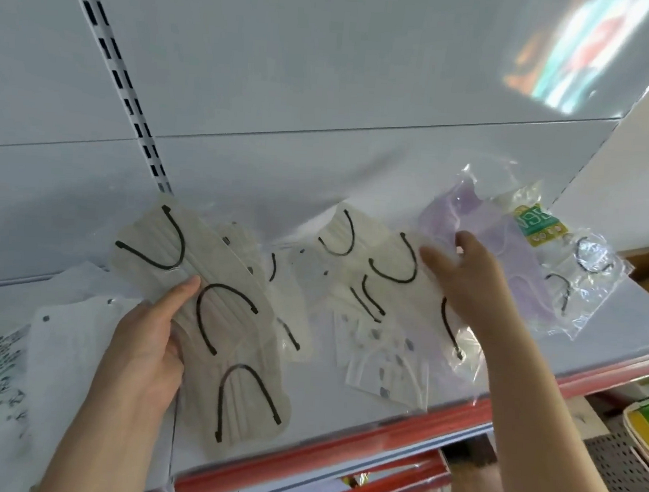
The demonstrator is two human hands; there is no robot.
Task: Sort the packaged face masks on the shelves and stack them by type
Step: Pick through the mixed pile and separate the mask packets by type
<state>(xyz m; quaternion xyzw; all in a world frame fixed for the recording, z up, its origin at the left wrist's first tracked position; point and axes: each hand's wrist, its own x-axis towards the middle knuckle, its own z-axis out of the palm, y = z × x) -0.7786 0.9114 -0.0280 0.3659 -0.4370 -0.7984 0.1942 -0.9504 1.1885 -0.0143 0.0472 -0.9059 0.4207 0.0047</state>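
The left hand (146,334) is gripping a fanned bundle of cream masks with black ear loops (227,316), thumb pressing on top, long axis running from upper left down toward the shelf's red front edge (398,436). The right hand (465,277) is reaching in over the shelf, fingers fairly straight and spread, fingertips resting on the next cream packet (397,269); I'm seeing no pinch on it yet. That packet is lying just right of the held bundle, tilted the same way, so the right hand looks the nearer one for it. Just behind the right hand, a lilac mask pack (506,238) is overlapping the cream one, and a clear pack with a green and yellow label (537,228) is sitting beyond. White masks with grey spots (385,348) are lying between the hands, partly under the cream packet, likely to drag along. Printed white packs (23,360) are piling at far left.
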